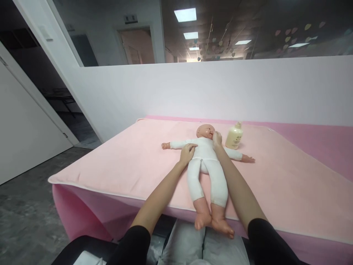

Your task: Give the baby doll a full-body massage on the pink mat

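Note:
A baby doll (205, 151) in a white body suit lies on its back, head away from me, arms spread, feet hanging past the near edge. My left hand (188, 153) rests against the left side of the doll's torso, its fingers stretched out over the chest edge. At the doll's face, by the cheek and mouth, is my right hand (217, 140) with its fingers curled in. Whatever those fingers hold, if anything, is hidden. Just right of that hand stands a pale yellow pump bottle (234, 137), upright, behind the doll's arm.
Under the doll a light pink mat (124, 162) covers the table, with a darker pink cloth (325, 147) below it. A white wall (220, 88) with a window rises behind. To the left is a white door (24, 121). My legs (190, 243) are under the near edge.

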Motion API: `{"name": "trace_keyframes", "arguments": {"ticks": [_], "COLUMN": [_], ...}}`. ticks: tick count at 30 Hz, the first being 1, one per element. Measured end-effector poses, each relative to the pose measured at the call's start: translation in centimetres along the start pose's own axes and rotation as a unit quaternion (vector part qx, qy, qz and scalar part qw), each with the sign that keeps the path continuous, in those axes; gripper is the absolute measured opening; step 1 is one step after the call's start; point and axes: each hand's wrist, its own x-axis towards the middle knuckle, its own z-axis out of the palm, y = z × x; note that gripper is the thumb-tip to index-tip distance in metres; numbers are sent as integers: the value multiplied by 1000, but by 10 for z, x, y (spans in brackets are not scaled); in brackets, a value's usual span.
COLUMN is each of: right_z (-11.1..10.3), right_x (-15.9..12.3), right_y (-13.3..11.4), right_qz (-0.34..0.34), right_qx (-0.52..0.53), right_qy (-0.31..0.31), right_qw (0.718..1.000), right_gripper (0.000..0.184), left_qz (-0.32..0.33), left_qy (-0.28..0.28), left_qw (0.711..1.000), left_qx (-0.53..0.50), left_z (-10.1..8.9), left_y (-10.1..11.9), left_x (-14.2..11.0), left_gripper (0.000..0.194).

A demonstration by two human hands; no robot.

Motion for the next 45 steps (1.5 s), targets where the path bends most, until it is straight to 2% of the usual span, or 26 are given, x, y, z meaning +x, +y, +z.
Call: {"name": "trace_keyframes", "arguments": {"ticks": [3,6,23,34,40,45], "right_z": [4,3,1,2,2,4], "right_x": [-5,-10,-16,-14,-17,-9], "right_y": [9,8,-4,6,7,9], "right_qz": [36,23,40,-2,-50,-59], "right_qx": [-41,-76,-78,-86,-61,-101], "right_qy": [3,-10,-23,-15,-18,-34], "right_qw": [999,997,996,996,997,993], "right_gripper": [40,45,50,48,51,45], "left_qz": [-8,-15,-50,-52,-50,-56], "left_qy": [9,16,36,38,45,46], "left_qw": [1000,999,995,994,995,996], "left_qx": [-25,-45,-77,-87,-74,-59], "left_z": [1,2,1,3,5,4], "left_y": [0,0,2,0,2,4], "left_x": [0,0,-2,-2,-3,-3], "left_gripper": [25,24,22,23,23,24]}}
